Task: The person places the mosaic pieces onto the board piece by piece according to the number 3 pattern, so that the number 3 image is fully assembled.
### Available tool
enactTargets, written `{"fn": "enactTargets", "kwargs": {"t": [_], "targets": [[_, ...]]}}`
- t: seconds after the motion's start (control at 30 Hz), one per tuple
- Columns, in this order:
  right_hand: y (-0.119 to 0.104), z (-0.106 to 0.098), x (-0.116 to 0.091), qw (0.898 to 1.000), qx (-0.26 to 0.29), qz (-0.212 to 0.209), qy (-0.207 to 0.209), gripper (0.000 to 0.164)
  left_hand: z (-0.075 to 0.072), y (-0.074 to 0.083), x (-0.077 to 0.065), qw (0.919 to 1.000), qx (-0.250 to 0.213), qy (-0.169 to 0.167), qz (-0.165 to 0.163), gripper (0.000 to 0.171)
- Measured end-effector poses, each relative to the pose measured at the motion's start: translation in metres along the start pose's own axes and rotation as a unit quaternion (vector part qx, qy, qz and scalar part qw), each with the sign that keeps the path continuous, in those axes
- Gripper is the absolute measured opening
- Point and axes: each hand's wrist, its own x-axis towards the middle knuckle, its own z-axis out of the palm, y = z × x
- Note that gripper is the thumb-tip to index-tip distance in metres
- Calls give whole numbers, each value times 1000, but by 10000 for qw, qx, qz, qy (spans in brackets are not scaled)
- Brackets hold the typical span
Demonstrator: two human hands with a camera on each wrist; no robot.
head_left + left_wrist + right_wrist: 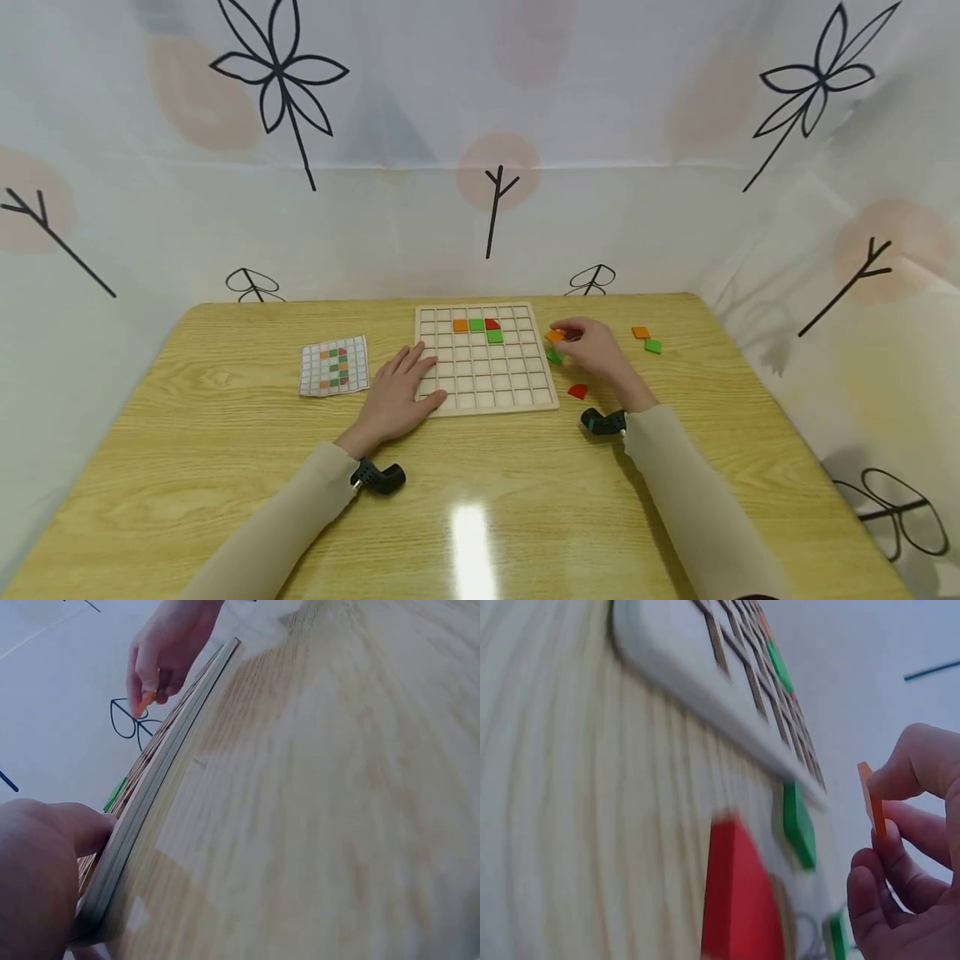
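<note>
A wooden grid board point(480, 367) lies in the middle of the table. In its upper rows sit an orange square tile point(461, 326), a green tile point(476, 325), a red rounded tile point(492, 324) and, below the red one, another green tile point(495, 337). My left hand point(397, 396) rests on the board's left edge with fingers spread. Just off the board's right side, my right hand point(592, 346) pinches an orange tile point(874, 799) between thumb and fingers, raised off the table. Under that hand lies a green tile point(554, 357).
Left of the board is a printed pattern card point(333, 367) with a coloured grid. A red rounded tile point(577, 391) lies near the board's lower right. Farther right are an orange tile point(641, 332) and a green tile point(653, 346). A patterned cloth point(420, 233) hangs behind the table.
</note>
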Motion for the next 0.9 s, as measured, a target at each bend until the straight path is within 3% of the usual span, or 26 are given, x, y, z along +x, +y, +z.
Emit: {"fn": "enactTargets", "kwargs": {"t": [0.4, 0.7, 0.9], "targets": [[-33, 37, 17, 9987, 425, -173, -203, 39, -1, 1, -1, 10000, -42, 51, 31, 65], [-41, 61, 30, 9989, 61, -313, -336, 36, -1, 2, -2, 10000, -61, 23, 6, 65], [-46, 64, 29, 9983, -28, -288, -506, 36, -2, 3, -2, 10000, -64, 19, 7, 65]]}}
